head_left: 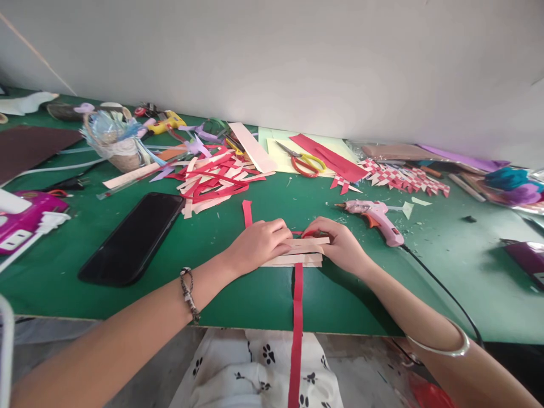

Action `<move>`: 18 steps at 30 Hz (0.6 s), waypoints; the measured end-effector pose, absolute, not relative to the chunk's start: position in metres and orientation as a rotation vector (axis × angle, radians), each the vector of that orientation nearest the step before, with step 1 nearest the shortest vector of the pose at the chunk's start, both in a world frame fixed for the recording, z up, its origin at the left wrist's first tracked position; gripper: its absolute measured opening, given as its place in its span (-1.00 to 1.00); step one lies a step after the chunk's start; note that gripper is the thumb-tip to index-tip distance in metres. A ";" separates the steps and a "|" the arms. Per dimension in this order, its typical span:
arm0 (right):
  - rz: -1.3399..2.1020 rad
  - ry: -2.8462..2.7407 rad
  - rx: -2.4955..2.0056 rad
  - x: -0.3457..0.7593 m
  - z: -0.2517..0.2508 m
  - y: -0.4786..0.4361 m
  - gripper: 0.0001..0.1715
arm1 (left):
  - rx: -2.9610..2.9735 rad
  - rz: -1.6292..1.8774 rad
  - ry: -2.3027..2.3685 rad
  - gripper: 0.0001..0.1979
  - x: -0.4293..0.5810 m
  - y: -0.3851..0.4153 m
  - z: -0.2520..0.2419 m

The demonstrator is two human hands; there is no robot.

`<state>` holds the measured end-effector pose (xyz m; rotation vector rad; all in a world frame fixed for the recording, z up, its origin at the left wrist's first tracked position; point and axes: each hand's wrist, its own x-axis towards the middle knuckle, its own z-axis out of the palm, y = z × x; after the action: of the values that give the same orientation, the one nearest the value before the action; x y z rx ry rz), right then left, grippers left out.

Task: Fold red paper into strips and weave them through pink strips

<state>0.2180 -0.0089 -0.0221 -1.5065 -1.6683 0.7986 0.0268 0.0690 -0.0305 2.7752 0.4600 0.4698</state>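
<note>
My left hand (266, 243) presses its curled fingers on several cream paper strips (297, 260) lying side by side on the green table. My right hand (342, 246) is closed at the strips' right end, with thumb and fingers around a bent red paper strip; the fingertips are partly hidden. A long red strip (298, 300) comes out from under the cream strips and hangs over the table's front edge onto the lap. Beyond my left hand, another red strip piece (247, 213) sticks out.
A phone (134, 238) lies left of my hands. To the right is a pink glue gun (374, 215) with its cord. Behind are a pile of red and cream strips (216, 178), scissors (308, 161) and woven checkered pieces (403, 178). A wrapped basket (117, 141) stands back left.
</note>
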 end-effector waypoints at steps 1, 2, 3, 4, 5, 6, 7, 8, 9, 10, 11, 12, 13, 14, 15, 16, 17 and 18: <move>0.803 -1.662 -1.505 0.218 -0.022 -0.009 -0.91 | 2.773 0.472 0.459 -0.79 0.027 0.069 -0.030; 0.805 -1.659 -1.505 0.218 -0.022 -0.009 -0.92 | 2.771 0.475 0.461 -0.77 0.027 0.069 -0.029; 0.804 -1.658 -1.506 0.218 -0.022 -0.009 -0.93 | 2.765 0.476 0.465 -0.77 0.027 0.068 -0.029; 0.803 -1.652 -1.511 0.218 -0.022 -0.009 -0.94 | 2.754 0.477 0.473 -0.78 0.027 0.068 -0.028; 0.808 -1.641 -1.518 0.217 -0.023 -0.009 -0.95 | 2.740 0.478 0.484 -0.80 0.027 0.067 -0.028; 0.823 -1.621 -1.525 0.217 -0.023 -0.009 -0.93 | 2.721 0.477 0.500 -0.82 0.028 0.067 -0.028; 0.846 -1.596 -1.532 0.217 -0.024 -0.009 -0.91 | 2.703 0.476 0.519 -0.83 0.028 0.066 -0.028; 0.874 -1.568 -1.537 0.217 -0.024 -0.009 -0.88 | 2.688 0.469 0.536 -0.84 0.028 0.066 -0.028; 0.900 -1.546 -1.541 0.216 -0.025 -0.009 -0.86 | 2.677 0.462 0.550 -0.82 0.027 0.066 -0.028; 0.915 -1.535 -1.540 0.216 -0.025 -0.009 -0.84 | 2.667 0.455 0.561 -0.80 0.027 0.065 -0.028; 0.916 -1.535 -1.536 0.216 -0.026 -0.009 -0.83 | 2.658 0.448 0.569 -0.78 0.027 0.065 -0.028; 0.908 -1.542 -1.530 0.216 -0.027 -0.009 -0.82 | 2.651 0.443 0.578 -0.77 0.027 0.064 -0.028; 0.895 -1.553 -1.523 0.217 -0.027 -0.009 -0.82 | 2.644 0.438 0.586 -0.75 0.027 0.064 -0.028; 0.881 -1.564 -1.517 0.217 -0.028 -0.008 -0.82 | 2.637 0.435 0.595 -0.73 0.027 0.063 -0.027; 0.868 -1.573 -1.515 0.218 -0.028 -0.008 -0.83 | 2.631 0.434 0.606 -0.72 0.027 0.063 -0.027; 0.860 -1.578 -1.518 0.218 -0.028 -0.008 -0.83 | 2.625 0.434 0.617 -0.71 0.026 0.062 -0.027; 0.859 -1.577 -1.524 0.219 -0.029 -0.008 -0.83 | 2.619 0.435 0.624 -0.70 0.026 0.062 -0.027; 0.861 -1.575 -1.532 0.219 -0.029 -0.007 -0.84 | 2.614 0.438 0.628 -0.70 0.026 0.062 -0.027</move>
<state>0.2191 -0.0075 -0.0289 -1.5323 -1.5747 0.8610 0.0263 0.0618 -0.0267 2.6137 0.6283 0.4379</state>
